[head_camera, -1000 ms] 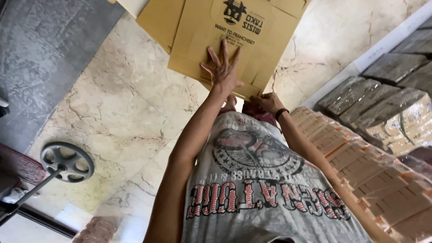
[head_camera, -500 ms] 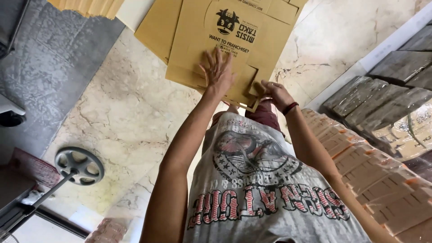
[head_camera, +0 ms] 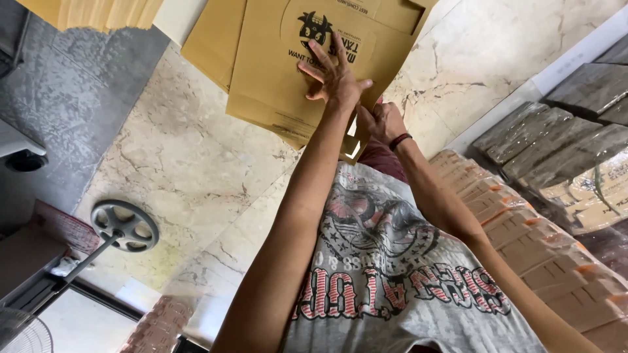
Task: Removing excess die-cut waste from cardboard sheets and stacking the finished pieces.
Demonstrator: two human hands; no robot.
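A flat brown cardboard sheet with a round black print lies on the marble floor, on top of another brown sheet. My left hand presses flat on the printed sheet with its fingers spread. My right hand, with a dark band on the wrist, grips the near edge of the same sheet, where a flap is bent up. Both arms reach out over my grey printed shirt.
More brown cardboard shows at the top left. Rows of bundled flat cartons and dark wrapped stacks fill the right side. A fan's wheel-shaped base and its pole stand at the left, beside a grey mat.
My left hand has slid farther up the printed sheet, onto the black print. My right hand stays at the near edge. The view has drawn closer to the cardboard.
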